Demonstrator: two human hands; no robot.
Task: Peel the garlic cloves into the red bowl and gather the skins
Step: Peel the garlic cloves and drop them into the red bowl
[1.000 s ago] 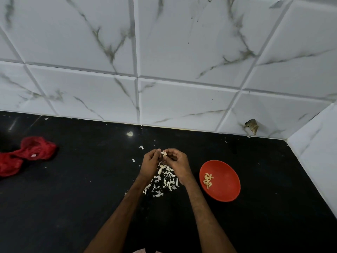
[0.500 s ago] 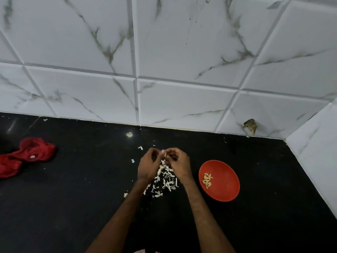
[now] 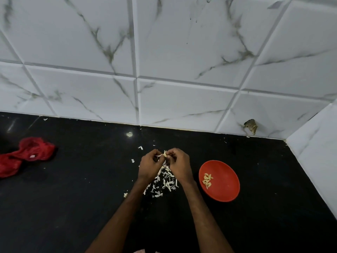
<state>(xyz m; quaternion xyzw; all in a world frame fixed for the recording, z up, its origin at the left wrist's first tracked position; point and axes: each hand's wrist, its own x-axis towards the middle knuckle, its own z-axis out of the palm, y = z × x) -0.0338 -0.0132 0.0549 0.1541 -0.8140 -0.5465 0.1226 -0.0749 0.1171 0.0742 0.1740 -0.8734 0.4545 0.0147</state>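
Note:
Both hands meet over the black counter. My right hand (image 3: pixel 179 166) pinches a small garlic clove (image 3: pixel 165 154) at its fingertips. My left hand (image 3: pixel 149 166) pinches a strip of pale skin that sticks out from that clove. Below the hands lies a heap of white garlic skins (image 3: pixel 165 181). A red bowl (image 3: pixel 219 180) sits to the right of my right hand, with several peeled cloves (image 3: pixel 207 179) on its left side.
A crumpled red mesh bag (image 3: pixel 23 155) lies at the far left of the black counter (image 3: pixel 73 198). Stray skin bits (image 3: pixel 140 147) lie beyond the hands. Marble-patterned tile walls (image 3: pixel 182 70) close the back and right side, forming a corner.
The hands stay together over the skin heap. A strip of skin now stands out from the clove between the fingertips.

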